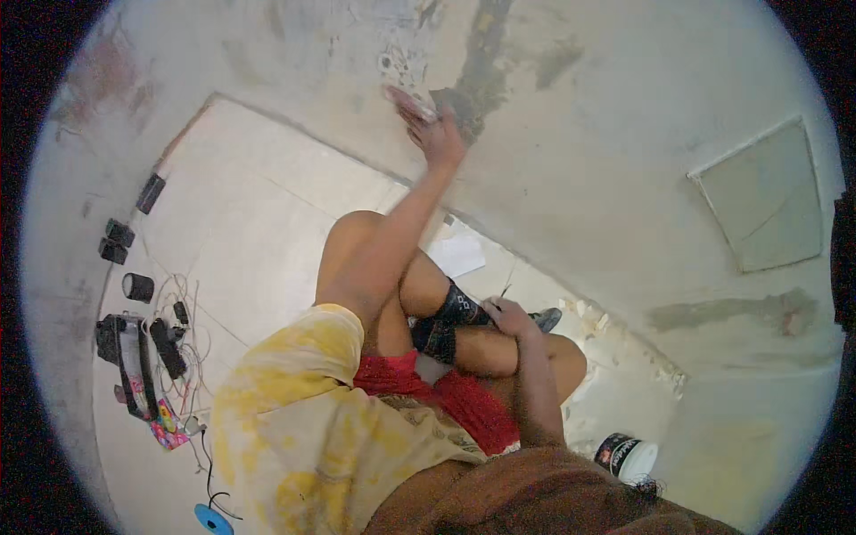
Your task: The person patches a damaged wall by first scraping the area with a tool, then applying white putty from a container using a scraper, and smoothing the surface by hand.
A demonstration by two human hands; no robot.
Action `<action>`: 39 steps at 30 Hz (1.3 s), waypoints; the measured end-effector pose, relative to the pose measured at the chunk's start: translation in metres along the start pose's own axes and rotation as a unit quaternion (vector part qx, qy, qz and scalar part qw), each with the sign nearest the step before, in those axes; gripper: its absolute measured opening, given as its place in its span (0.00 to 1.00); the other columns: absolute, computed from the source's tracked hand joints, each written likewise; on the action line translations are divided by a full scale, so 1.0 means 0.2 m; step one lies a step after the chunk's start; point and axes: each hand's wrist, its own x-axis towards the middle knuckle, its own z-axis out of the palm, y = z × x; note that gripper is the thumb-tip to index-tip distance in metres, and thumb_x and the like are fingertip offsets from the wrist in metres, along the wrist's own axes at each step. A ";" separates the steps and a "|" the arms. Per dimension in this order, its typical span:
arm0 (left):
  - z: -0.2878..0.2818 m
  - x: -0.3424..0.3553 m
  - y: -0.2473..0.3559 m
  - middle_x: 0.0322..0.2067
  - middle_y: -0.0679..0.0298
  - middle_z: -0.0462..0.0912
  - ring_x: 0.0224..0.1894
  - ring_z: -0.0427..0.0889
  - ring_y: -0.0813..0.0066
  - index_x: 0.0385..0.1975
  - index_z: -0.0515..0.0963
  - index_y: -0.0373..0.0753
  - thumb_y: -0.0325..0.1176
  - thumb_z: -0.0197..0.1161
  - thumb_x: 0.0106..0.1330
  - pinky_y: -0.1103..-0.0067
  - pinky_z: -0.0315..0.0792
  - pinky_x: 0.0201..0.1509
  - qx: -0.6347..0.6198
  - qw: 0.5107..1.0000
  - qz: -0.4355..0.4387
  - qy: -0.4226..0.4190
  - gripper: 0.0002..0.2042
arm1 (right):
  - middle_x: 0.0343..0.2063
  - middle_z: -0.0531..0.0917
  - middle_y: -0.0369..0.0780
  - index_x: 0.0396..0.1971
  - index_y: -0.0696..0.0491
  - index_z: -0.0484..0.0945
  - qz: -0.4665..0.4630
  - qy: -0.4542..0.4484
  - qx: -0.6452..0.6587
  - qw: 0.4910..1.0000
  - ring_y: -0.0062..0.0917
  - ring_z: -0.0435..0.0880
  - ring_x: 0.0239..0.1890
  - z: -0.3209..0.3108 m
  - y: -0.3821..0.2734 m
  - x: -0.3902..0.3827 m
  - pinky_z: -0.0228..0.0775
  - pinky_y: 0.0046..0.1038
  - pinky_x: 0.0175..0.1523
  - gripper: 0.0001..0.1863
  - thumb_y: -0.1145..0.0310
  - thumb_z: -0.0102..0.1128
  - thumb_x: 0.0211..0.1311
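My left hand (439, 141) is stretched out at the wall, closed around a flat, pale pinkish piece (415, 104) whose kind I cannot make out. Right beside it, the wall carries a dark grey rough patch (477, 98). Lower down, my right hand (508, 317) rests over my folded legs near the dark ankle covering. A thin dark tip (506, 291) sticks out of its closed fingers; the rest of that slim tool is hidden.
White paper (459, 256) lies between my legs and the wall. Flaked debris (602, 325) runs along the wall's foot; a black-and-white bucket (627, 456) stands at lower right. On the left floor are tangled cables (183, 321), a black bag (134, 366) and dark blocks (116, 239).
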 end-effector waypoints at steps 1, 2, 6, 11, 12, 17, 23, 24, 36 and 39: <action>-0.14 0.30 -0.16 0.72 0.44 0.42 0.74 0.42 0.49 0.71 0.36 0.30 0.40 0.54 0.67 0.62 0.40 0.74 0.004 1.000 -0.026 -0.016 0.41 | 0.40 0.84 0.47 0.44 0.57 0.79 -0.032 0.051 -0.062 0.996 0.37 0.82 0.46 0.02 -0.16 -0.02 0.70 0.35 0.54 0.21 0.54 0.52 0.68; -0.13 0.21 -0.18 0.72 0.42 0.38 0.74 0.41 0.49 0.70 0.35 0.27 0.44 0.51 0.69 0.61 0.40 0.74 0.005 0.999 -0.029 -0.017 0.41 | 0.40 0.84 0.48 0.44 0.57 0.79 -0.022 0.110 -0.122 0.986 0.39 0.82 0.46 0.02 -0.15 -0.15 0.70 0.36 0.54 0.20 0.55 0.53 0.67; -0.16 -0.34 0.20 0.72 0.41 0.31 0.75 0.34 0.47 0.71 0.35 0.28 0.53 0.43 0.72 0.55 0.35 0.74 -0.028 0.976 -0.103 -0.191 0.41 | 0.44 0.83 0.51 0.44 0.57 0.80 0.162 0.280 -0.087 0.942 0.43 0.81 0.50 -0.27 0.01 -0.69 0.70 0.37 0.56 0.21 0.53 0.53 0.66; -0.04 -0.03 -0.13 0.73 0.43 0.33 0.75 0.37 0.49 0.71 0.33 0.31 0.47 0.50 0.68 0.59 0.35 0.75 -0.086 0.990 -0.104 -0.037 0.43 | 0.42 0.84 0.52 0.44 0.60 0.80 0.360 0.155 -0.089 0.916 0.42 0.82 0.49 -0.44 0.12 -0.81 0.70 0.36 0.55 0.27 0.49 0.51 0.66; 0.00 -0.08 -0.07 0.73 0.43 0.34 0.75 0.38 0.50 0.71 0.32 0.31 0.45 0.52 0.66 0.61 0.34 0.75 -0.148 0.980 -0.128 -0.038 0.44 | 0.42 0.84 0.52 0.44 0.60 0.80 0.374 0.163 -0.090 0.908 0.42 0.82 0.49 -0.42 0.13 -0.88 0.70 0.36 0.55 0.27 0.49 0.51 0.66; 0.07 -0.48 -0.03 0.73 0.43 0.33 0.75 0.37 0.50 0.71 0.30 0.30 0.48 0.49 0.68 0.61 0.34 0.75 -0.042 0.990 -0.087 -0.099 0.44 | 0.42 0.83 0.55 0.41 0.60 0.81 0.323 0.192 -0.071 0.924 0.44 0.82 0.47 -0.38 0.16 -0.83 0.71 0.38 0.53 0.28 0.47 0.51 0.64; 0.05 -0.04 -0.31 0.72 0.44 0.26 0.75 0.29 0.50 0.70 0.26 0.31 0.49 0.46 0.71 0.56 0.32 0.74 -0.022 0.986 -0.159 -0.044 0.44 | 0.40 0.83 0.54 0.41 0.60 0.81 0.282 0.154 -0.141 0.936 0.40 0.83 0.46 -0.38 -0.02 -0.66 0.71 0.35 0.53 0.23 0.52 0.55 0.62; 0.05 -0.12 -0.28 0.72 0.43 0.26 0.75 0.29 0.50 0.70 0.27 0.30 0.50 0.45 0.71 0.56 0.30 0.74 -0.090 0.991 -0.096 -0.014 0.43 | 0.40 0.83 0.53 0.41 0.60 0.81 0.247 0.191 -0.104 0.944 0.39 0.83 0.45 -0.37 0.02 -0.72 0.71 0.35 0.53 0.22 0.54 0.55 0.62; 0.05 -0.43 -0.28 0.71 0.38 0.29 0.74 0.29 0.43 0.69 0.33 0.25 0.49 0.46 0.71 0.56 0.29 0.74 0.005 0.986 0.000 -0.169 0.42 | 0.51 0.80 0.44 0.52 0.58 0.75 0.316 0.451 -0.080 0.831 0.33 0.76 0.55 -0.74 0.09 -1.57 0.63 0.34 0.62 0.18 0.63 0.47 0.70; 0.04 -0.48 -0.17 0.72 0.41 0.30 0.74 0.31 0.46 0.70 0.33 0.26 0.46 0.49 0.69 0.57 0.31 0.74 -0.047 0.987 -0.015 -0.156 0.42 | 0.51 0.80 0.44 0.52 0.58 0.75 0.329 0.442 -0.068 0.832 0.33 0.76 0.55 -0.68 0.16 -1.66 0.62 0.34 0.62 0.18 0.63 0.47 0.70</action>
